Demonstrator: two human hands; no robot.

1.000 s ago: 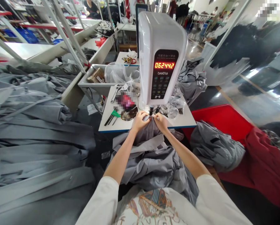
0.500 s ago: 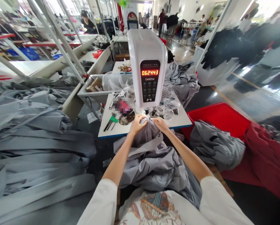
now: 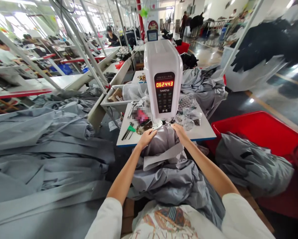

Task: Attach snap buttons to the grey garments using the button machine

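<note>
Grey garment fabric [image 3: 160,142] bunched at my 12 o'clock, below the electronic sewing machine head [image 3: 163,76] | looks soft, light, probably slippery; best held at its top fold | my left hand [image 3: 146,138] lies spread on it | my right hand [image 3: 180,130] pinches the fold

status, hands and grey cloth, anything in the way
Left hand, right hand on grey fabric. Fabric bunched below white bretha machine head. Clear plastic bags beside right hand.

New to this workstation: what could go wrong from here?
The right hand sits just below the head of the white bretha machine, so fingers may get pinched. The grey fabric bunched under both hands might drag the clear bags of small parts or catch the green-handled tools near the left hand.
</note>
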